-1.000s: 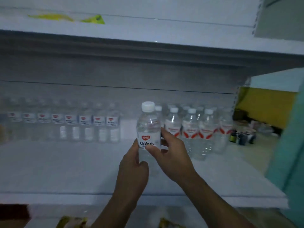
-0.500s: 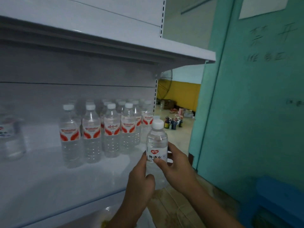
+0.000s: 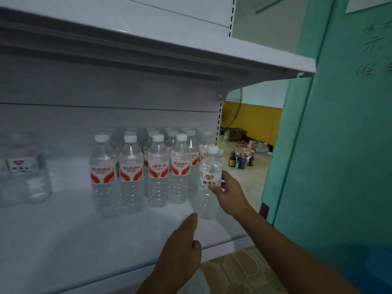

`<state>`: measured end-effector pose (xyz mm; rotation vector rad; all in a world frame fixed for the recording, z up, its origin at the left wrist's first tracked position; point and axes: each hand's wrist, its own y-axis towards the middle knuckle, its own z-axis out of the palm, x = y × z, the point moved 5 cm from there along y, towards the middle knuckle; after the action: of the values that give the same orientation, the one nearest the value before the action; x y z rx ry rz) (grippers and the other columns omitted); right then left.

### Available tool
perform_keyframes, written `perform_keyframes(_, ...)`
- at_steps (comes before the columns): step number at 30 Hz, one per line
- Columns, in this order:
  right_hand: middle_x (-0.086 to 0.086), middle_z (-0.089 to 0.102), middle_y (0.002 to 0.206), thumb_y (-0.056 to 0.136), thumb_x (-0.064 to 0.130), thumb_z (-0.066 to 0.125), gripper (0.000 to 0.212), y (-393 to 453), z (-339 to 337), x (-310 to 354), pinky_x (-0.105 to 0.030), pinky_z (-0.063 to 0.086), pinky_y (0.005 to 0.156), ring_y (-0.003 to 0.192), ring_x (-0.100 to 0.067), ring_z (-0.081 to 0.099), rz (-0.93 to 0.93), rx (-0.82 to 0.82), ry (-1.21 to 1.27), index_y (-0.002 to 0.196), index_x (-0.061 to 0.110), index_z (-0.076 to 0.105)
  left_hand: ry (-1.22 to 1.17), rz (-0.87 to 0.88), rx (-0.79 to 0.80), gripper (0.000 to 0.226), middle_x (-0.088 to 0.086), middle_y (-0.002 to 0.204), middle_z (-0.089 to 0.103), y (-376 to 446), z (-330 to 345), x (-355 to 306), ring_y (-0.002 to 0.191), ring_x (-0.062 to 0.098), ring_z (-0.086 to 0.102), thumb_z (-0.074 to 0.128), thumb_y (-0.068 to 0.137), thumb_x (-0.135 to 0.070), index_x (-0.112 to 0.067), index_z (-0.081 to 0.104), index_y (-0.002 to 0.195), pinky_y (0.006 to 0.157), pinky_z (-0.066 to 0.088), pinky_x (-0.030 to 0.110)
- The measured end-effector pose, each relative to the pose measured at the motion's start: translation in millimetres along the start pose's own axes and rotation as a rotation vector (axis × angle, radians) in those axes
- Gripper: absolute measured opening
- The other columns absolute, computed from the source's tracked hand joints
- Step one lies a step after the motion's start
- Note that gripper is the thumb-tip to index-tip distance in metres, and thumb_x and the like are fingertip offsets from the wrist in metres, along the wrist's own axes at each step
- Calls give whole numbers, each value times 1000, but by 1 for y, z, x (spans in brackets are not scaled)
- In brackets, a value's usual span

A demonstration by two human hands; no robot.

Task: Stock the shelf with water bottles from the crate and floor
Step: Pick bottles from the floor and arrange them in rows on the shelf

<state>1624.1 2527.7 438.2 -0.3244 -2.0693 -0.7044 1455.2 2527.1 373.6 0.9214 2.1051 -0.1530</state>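
Right hand (image 3: pixel 228 193) grips the bottle (image 3: pixel 209 183) at lower right, by the shelf (image 3: pixel 63 240) edge. Left hand (image 3: pixel 180 257) hangs open. Bumped, the bottle could tip off.

left hand (image 3: pixel 180 249): bare — no glove, no ring seen
right hand (image 3: pixel 230 193): bare — no glove
forearms: bare up to the frame edge, no sleeve or watch showing

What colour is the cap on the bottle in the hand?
White, seen in the head view: the cap tops the bottle.
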Motion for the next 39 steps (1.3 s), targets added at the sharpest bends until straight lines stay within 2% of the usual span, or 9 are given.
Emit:
perform_keyframes(5, -3, 61, 131, 94, 7, 60, 43, 53, 17, -9, -36, 45, 104, 119, -17, 57, 53, 102, -20, 135, 14, 51, 162, -16, -48, 60, -7, 156, 21, 1, -14, 25, 141, 5, 23, 40, 97, -17, -25, 15, 151, 109, 9, 9)
perform_keyframes(8, -4, 62, 130, 94, 7, 60, 42, 74, 24, -16, -51, 46, 104, 121, -24, 57, 56, 116, -30, 133, 16, 52, 202, -3, -56, 61, -11, 157, 16, 4, -17, 28, 143, 1, 17, 39, 97, -18, -28, 13, 151, 102, 1, 3)
perform_keyframes(13, -4, 62, 128, 93, 6, 60, 40, 86, 27, -24, -51, 47, 102, 118, -24, 58, 66, 109, 51, 132, 14, 54, 224, 35, -43, 60, -16, 157, 11, 9, -14, 31, 142, -2, 13, 34, 95, -25, -30, 11, 150, 96, -5, 0)
perform_keyframes(16, -4, 63, 127, 93, 6, 61, 39, 88, 27, -28, -53, 48, 101, 116, -24, 59, 81, 125, 76, 131, 14, 56, 263, 55, -53, 70, -16, 157, 10, 10, -10, 32, 142, -3, 12, 22, 81, -38, -32, 11, 150, 97, -5, 0)
perform_keyframes(20, -3, 64, 126, 93, 5, 61, 34, 91, 29, -27, -55, 46, 103, 120, -27, 57, 70, 157, 83, 125, 17, 59, 257, 68, -55, 59, -15, 157, 13, 11, -9, 32, 142, -2, 13, 36, 96, -21, -30, 14, 150, 97, -3, 1)
perform_keyframes(25, -4, 62, 127, 94, 3, 58, 37, 87, 29, -22, -49, 45, 105, 120, -25, 57, 78, 177, 100, 130, 13, 56, 275, 67, -51, 58, -12, 157, 14, 10, -7, 31, 143, 1, 14, 36, 97, -17, -27, 15, 150, 98, -1, 2)
perform_keyframes(29, -2, 64, 126, 94, 6, 60, 38, 79, 28, -24, -47, 47, 103, 113, -20, 59, 104, 132, 128, 131, 13, 57, 305, 91, -58, 56, -10, 157, 15, 9, -8, 33, 143, 2, 14, 35, 98, -18, -26, 17, 150, 98, -2, 2)
perform_keyframes(35, -4, 63, 128, 93, 7, 61, 39, 79, 30, -23, -54, 47, 102, 118, -26, 59, 127, 103, 143, 131, 16, 57, 302, 114, -40, 55, -11, 156, 20, 5, -10, 32, 142, 1, 16, 35, 97, -19, -25, 21, 150, 98, -4, 1)
perform_keyframes(39, -4, 61, 129, 93, 6, 61, 42, 78, 28, -20, -54, 47, 102, 119, -25, 57, 156, 95, 130, 134, 15, 54, 340, 122, -22, 68, -12, 157, 18, 5, -8, 34, 142, -1, 15, 17, 82, -35, -27, 19, 150, 97, -8, 0)
